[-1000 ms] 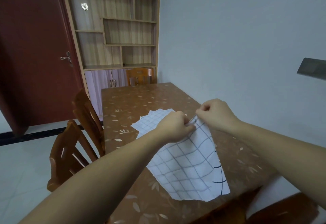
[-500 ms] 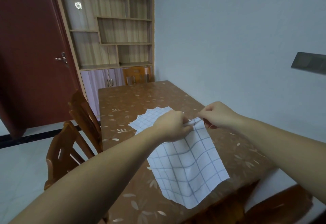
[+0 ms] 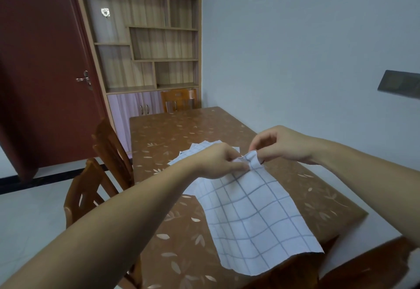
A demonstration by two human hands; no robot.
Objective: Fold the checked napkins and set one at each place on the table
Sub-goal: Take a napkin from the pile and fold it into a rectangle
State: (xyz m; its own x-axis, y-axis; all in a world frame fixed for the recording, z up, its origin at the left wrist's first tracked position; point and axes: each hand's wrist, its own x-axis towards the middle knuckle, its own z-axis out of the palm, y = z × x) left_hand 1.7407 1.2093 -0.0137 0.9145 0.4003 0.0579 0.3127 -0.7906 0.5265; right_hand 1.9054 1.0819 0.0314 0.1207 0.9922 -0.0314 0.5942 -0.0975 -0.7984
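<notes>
A white checked napkin (image 3: pixel 256 218) hangs from both my hands above the brown leaf-patterned table (image 3: pixel 181 129), its lower edge reaching the table's near edge. My left hand (image 3: pixel 218 162) pinches its top edge between thumb and fingers. My right hand (image 3: pixel 281 145) pinches the same edge just to the right, the two hands almost touching. Behind my left hand a small pile of more checked napkins (image 3: pixel 200 149) lies flat on the table, partly hidden.
Two wooden chairs (image 3: pixel 100 175) stand along the table's left side and one chair (image 3: pixel 178 100) at its far end. A wall runs along the right side. A dark red door (image 3: pixel 45 72) and a wooden shelf unit (image 3: pixel 147 38) are behind.
The napkin has been lifted higher and hangs straighter. My hands have shifted their pinch along its top edge and my right fingers have loosened. The view has tilted slightly.
</notes>
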